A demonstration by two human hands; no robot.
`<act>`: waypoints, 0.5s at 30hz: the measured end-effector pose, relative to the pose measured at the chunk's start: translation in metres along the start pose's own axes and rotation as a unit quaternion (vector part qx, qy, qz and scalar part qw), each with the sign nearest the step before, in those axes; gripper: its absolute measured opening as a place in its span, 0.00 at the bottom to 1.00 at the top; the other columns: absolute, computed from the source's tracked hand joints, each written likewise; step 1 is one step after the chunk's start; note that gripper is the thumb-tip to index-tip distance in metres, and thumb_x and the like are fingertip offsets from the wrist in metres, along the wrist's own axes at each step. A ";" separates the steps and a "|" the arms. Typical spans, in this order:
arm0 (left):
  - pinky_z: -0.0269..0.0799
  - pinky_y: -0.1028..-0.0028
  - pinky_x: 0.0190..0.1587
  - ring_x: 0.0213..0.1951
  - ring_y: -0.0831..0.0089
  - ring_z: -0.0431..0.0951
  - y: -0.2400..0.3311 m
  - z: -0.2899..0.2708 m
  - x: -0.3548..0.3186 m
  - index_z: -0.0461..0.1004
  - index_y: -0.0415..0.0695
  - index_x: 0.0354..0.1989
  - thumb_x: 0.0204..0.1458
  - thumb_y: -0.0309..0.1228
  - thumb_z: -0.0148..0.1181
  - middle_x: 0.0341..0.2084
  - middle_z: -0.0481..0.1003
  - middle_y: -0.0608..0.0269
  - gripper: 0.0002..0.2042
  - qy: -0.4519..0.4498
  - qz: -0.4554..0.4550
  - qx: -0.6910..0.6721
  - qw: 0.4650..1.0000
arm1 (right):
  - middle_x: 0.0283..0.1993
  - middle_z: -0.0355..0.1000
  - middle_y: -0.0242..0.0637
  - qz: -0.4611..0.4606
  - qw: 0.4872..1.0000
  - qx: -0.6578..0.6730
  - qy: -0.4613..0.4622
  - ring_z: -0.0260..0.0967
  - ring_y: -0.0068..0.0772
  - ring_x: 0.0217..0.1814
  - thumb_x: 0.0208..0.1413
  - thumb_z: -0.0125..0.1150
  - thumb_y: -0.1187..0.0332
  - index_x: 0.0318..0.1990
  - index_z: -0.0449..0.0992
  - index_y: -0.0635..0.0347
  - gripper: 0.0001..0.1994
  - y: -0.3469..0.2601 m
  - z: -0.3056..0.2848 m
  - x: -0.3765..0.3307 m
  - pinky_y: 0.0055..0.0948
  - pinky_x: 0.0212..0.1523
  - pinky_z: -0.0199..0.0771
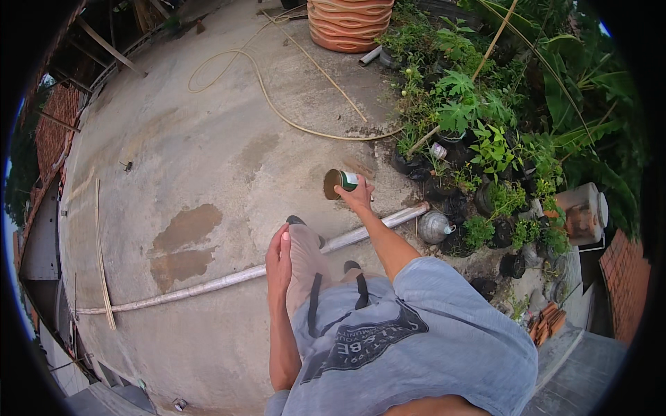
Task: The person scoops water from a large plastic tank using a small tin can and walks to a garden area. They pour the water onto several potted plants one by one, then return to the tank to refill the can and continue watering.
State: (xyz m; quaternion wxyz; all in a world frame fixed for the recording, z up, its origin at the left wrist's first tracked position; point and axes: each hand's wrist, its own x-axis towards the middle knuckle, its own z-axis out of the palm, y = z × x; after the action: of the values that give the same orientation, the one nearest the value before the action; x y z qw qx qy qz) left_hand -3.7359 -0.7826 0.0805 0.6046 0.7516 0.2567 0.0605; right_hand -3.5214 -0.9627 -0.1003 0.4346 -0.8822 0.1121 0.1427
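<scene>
My right hand [357, 195] is closed around a tin can [331, 185] with a green and white label. The can is tilted so its open mouth and brownish inside face left; whether anything is in it I cannot tell. It is held over the concrete, left of the potted plants [479, 159]. My left hand [279, 258] hangs beside my left leg with nothing in it, its fingers loosely stretched out.
A long pale pipe [208, 284] crosses the concrete floor [152, 152] close to my feet. Beside its right end sits a round clear bottle [436, 227]. A yellowish hose [267, 100] curls ahead, near a thin stick and an orange ribbed pot [349, 24]. Bamboo strips [102, 256] lie left.
</scene>
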 end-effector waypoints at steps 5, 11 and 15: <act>0.61 0.58 0.65 0.55 0.55 0.75 0.108 0.064 0.117 0.76 0.41 0.52 0.63 0.38 0.50 0.49 0.76 0.47 0.17 -0.215 0.313 0.061 0.923 | 0.65 0.52 0.62 -0.021 0.986 0.059 -0.154 0.55 0.67 0.67 0.38 0.73 0.45 0.69 0.56 0.56 0.51 -0.179 0.098 0.020 0.54 0.64 0.61; 0.54 0.51 0.69 0.51 0.54 0.76 0.053 0.014 0.325 0.78 0.43 0.44 0.65 0.35 0.37 0.40 0.78 0.54 0.18 -0.317 0.363 0.344 0.806 | 0.65 0.54 0.48 -0.155 0.967 -0.051 -0.193 0.54 0.59 0.66 0.49 0.64 0.45 0.68 0.58 0.50 0.40 -0.271 0.132 0.086 0.54 0.63 0.60; 0.50 0.52 0.71 0.54 0.54 0.75 0.053 -0.016 0.448 0.78 0.42 0.44 0.66 0.36 0.36 0.43 0.78 0.55 0.20 -0.318 0.431 0.275 0.799 | 0.55 0.62 0.48 -0.302 0.907 -0.294 -0.019 0.59 0.49 0.52 0.54 0.57 0.45 0.61 0.63 0.57 0.33 -0.258 0.218 0.168 0.47 0.52 0.66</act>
State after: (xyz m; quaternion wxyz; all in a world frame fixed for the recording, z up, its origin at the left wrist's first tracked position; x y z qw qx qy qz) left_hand -3.3404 -0.5701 0.0358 0.3322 0.8962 -0.2941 -0.0007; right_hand -3.3151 -0.6468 -0.0956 0.1796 -0.9589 -0.2144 0.0477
